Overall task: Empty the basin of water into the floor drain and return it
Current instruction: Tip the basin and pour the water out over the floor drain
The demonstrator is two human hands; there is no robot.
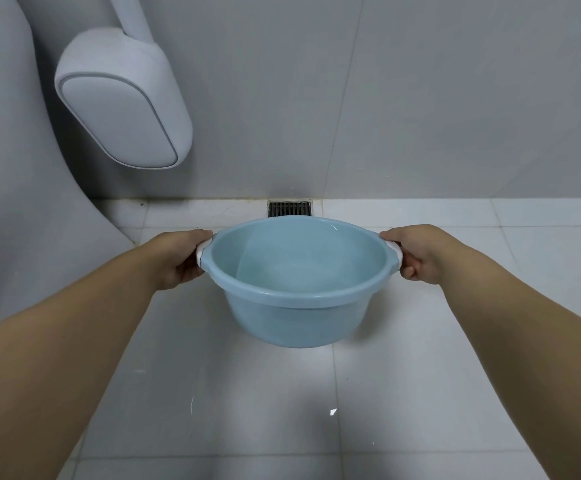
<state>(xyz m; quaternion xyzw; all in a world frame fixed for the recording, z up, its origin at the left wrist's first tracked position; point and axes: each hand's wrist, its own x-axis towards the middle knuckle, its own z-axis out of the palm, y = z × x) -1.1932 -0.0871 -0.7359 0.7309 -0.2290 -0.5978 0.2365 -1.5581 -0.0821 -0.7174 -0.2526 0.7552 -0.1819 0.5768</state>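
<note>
A round light-blue plastic basin (pixel 299 313) with white handle grips hangs level above the white tiled floor, held between both hands. My left hand (pixel 181 259) grips the left handle and my right hand (pixel 415 252) grips the right handle, fingers curled under the rim. The inside looks smooth and pale; I cannot tell whether water lies in it. The metal floor drain grate (pixel 289 208) sits just beyond the basin's far rim, at the foot of the wall.
A grey tiled wall (pixel 420 98) rises right behind the drain. A white wall-hung fixture (pixel 122 105) on a pipe juts out at upper left, beside a curved white body (pixel 15 168). White floor tiles (pixel 282 410) spread below the basin.
</note>
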